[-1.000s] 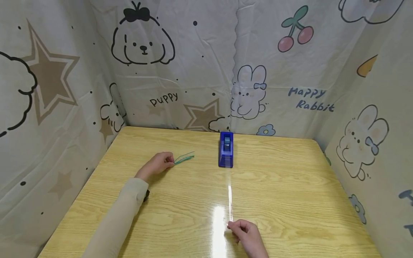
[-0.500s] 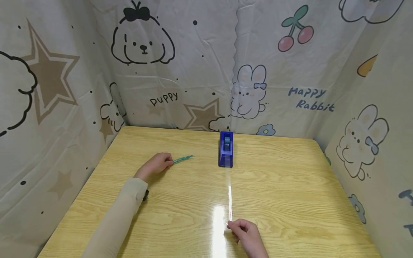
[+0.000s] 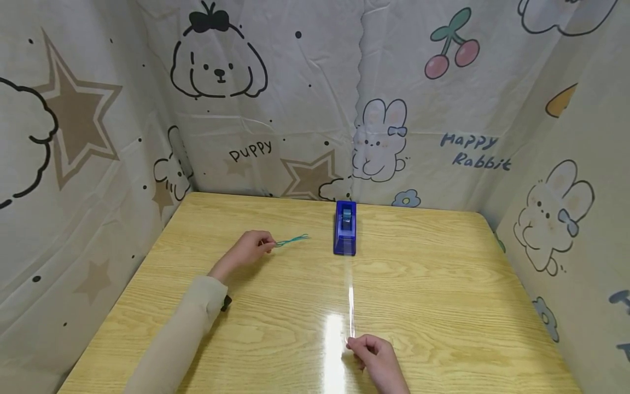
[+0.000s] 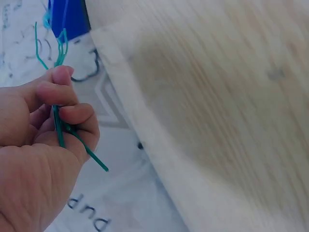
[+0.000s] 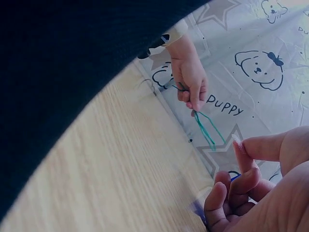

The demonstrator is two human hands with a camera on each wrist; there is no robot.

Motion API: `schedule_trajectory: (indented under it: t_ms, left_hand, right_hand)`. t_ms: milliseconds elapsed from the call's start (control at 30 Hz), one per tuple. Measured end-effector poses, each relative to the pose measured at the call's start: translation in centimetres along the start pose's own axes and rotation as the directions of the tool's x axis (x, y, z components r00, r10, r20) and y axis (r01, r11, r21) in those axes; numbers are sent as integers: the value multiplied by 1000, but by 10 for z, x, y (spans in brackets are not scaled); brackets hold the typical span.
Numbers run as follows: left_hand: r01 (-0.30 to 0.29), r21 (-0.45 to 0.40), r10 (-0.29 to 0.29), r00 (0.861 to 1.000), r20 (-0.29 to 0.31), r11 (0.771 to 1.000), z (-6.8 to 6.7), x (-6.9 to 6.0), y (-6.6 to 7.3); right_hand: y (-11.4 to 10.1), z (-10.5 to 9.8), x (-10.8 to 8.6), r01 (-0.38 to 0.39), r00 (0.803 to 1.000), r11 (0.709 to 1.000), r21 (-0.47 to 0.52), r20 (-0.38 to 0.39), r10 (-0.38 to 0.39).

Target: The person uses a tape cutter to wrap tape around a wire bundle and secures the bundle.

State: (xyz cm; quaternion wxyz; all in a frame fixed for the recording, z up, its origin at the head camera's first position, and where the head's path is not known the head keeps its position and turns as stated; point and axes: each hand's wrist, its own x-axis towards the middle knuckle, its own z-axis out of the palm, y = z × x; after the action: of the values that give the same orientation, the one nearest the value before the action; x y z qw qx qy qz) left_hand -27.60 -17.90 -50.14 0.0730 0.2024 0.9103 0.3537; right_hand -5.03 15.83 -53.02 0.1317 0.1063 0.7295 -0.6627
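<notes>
Several strands (image 3: 295,238) are pinched together by the left hand (image 3: 248,246), far and left, and the tape (image 3: 351,306) is pinched at its end by the right hand (image 3: 379,358), near, and strung to the dispenser (image 3: 345,238) at the far side. The strands, judged light and springy, are best gripped mid-length; the tape, likely thin and clingy, by its tip.
</notes>
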Motion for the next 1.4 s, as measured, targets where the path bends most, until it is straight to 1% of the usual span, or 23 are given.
schedule_trajectory:
  t_ms: [167, 267, 433, 533, 700, 833, 1000, 1100, 1233, 1400]
  left_hand:
    - [-35, -19, 35, 999, 30, 999, 10, -5, 17]
    - [-70, -31, 71, 997, 41, 997, 16, -8, 26]
    - [-123, -46, 125, 991, 47, 991, 27, -13, 37]
    - [-138, -49, 141, 988, 59, 989, 34, -17, 43]
    - [-144, -39, 147, 985, 91, 989, 47, -19, 51]
    - [-158, -14, 159, 981, 114, 987, 55, -20, 57]
    - [-184, 14, 180, 974, 141, 983, 62, -21, 61]
    - [-186, 15, 181, 971, 153, 982, 64, -22, 63]
    - [-173, 1, 171, 971, 170, 985, 65, -24, 64]
    - [-203, -2, 199, 960, 199, 979, 69, -25, 65]
  right_hand:
    - [-1, 0, -2, 11, 1000, 1000, 3, -4, -11]
    - [-3, 0, -2, 30, 1000, 1000, 11, -11, -29]
    - [-7, 1, -2, 66, 998, 997, 26, -25, -66]
    - [-9, 2, -3, 79, 996, 997, 26, -32, -78]
    - [-14, 4, -5, 101, 994, 994, 30, -48, -100]
    - [-17, 5, -6, 96, 994, 994, 56, -58, -93]
    - [-22, 5, -8, 85, 995, 992, 93, -63, -80]
    - [-24, 6, -9, 100, 993, 989, 106, -71, -93]
    - [-27, 6, -11, 135, 988, 984, 115, -89, -125]
    - [-30, 5, -12, 167, 983, 976, 139, -103, -153]
